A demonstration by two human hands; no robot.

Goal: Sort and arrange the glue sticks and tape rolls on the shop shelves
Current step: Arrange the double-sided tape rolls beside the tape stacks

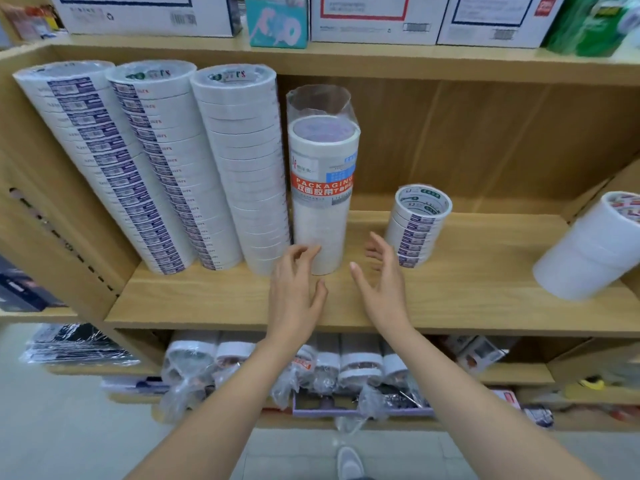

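Flanking the foot of the wrapped tape stack point(320, 216), which stands upright on the shelf point(485, 292) beside taller tape stacks point(242, 168), the left hand point(294, 292) and right hand point(381, 289) show an open, empty grip, probably poised to steady it.

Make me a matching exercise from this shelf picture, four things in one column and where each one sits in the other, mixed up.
Things:
1. red-labelled tape stack
2. short tape stack
3. teal box
4. plain white tape stack

Places:
A. on the top shelf
B. far right end of the middle shelf
C. just right of the right hand
D. directly behind the fingers of the left hand

Pairs: 1-D, 2-C, 3-A, 4-B
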